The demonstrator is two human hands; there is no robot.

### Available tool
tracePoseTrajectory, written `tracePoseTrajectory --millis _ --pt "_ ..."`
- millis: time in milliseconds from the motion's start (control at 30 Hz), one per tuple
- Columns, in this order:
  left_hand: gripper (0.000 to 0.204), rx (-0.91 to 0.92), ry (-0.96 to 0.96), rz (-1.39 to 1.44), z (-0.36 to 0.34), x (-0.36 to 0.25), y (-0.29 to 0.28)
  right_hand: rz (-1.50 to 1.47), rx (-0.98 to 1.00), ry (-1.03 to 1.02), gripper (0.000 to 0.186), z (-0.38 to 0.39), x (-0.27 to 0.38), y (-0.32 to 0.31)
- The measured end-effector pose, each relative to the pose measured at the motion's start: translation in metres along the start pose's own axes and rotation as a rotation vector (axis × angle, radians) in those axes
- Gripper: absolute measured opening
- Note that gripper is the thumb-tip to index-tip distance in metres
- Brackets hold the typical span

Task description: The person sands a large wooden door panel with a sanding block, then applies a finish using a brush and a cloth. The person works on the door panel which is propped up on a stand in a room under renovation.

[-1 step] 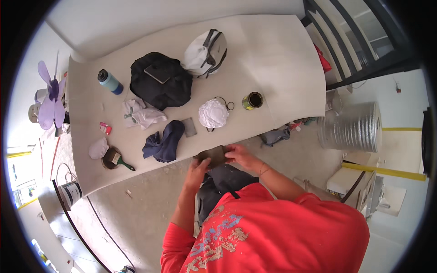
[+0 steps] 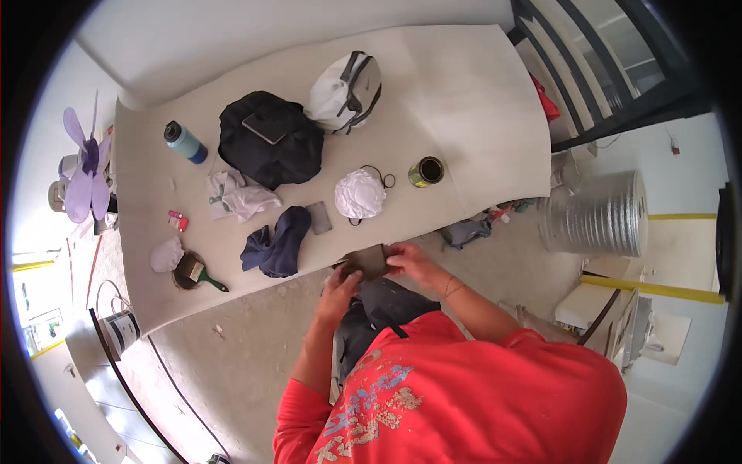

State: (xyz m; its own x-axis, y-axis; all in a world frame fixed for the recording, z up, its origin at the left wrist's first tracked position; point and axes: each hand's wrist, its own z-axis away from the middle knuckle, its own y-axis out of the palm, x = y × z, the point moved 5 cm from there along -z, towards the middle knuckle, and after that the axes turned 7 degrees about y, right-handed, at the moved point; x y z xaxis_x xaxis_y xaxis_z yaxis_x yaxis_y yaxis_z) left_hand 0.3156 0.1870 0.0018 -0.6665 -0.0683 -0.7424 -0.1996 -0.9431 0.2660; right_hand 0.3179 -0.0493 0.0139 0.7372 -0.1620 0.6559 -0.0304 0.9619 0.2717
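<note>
In front of my body, at the table's near edge, I hold a small dark brown rectangular sheet [image 2: 369, 263] between both hands. My left hand [image 2: 340, 294] pinches its near left corner with thumb and fingers. My right hand [image 2: 413, 264] grips the sheet's right edge. Just beyond the hands, a thin grey square piece [image 2: 320, 218] lies flat on the table, beside a crumpled navy cloth [image 2: 280, 243]. A white bunched cloth cap [image 2: 360, 193] with a dark cord sits farther off, and an open tin can [image 2: 427, 172] stands to its right.
The covered table [image 2: 479, 100] bears a black bag [image 2: 270, 147] with a phone [image 2: 265, 128] on top, a white backpack [image 2: 340, 97], a bottle [image 2: 185, 142], a pale cloth [image 2: 241, 195] and a green-handled brush [image 2: 207, 277]. A silver duct roll [image 2: 599, 215] stands on the right.
My left hand has shifted slightly to the right along the brown sheet, and the sheet's tilt has changed a little. Both hands keep their grip.
</note>
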Motion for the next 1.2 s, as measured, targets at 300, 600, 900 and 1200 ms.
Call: tracePoseTrajectory --millis 300,600,900,1200 --pt "0.058 -0.34 -0.179 -0.251 0.035 0.156 -0.066 0.041 -0.684 -0.155 0.03 -0.047 0.033 -0.237" --pt "0.03 -0.905 -0.615 -0.105 0.185 0.314 -0.131 -0.229 -0.454 -0.078 0.03 -0.154 0.056 -0.28" --pt "0.052 -0.727 -0.433 -0.301 0.146 0.263 0.013 0.526 -0.922 -0.197 0.035 -0.179 0.012 -0.377" --pt "0.064 -0.838 -0.359 0.132 0.102 0.211 0.029 0.691 -0.906 -0.328 0.038 -0.127 0.053 -0.294"
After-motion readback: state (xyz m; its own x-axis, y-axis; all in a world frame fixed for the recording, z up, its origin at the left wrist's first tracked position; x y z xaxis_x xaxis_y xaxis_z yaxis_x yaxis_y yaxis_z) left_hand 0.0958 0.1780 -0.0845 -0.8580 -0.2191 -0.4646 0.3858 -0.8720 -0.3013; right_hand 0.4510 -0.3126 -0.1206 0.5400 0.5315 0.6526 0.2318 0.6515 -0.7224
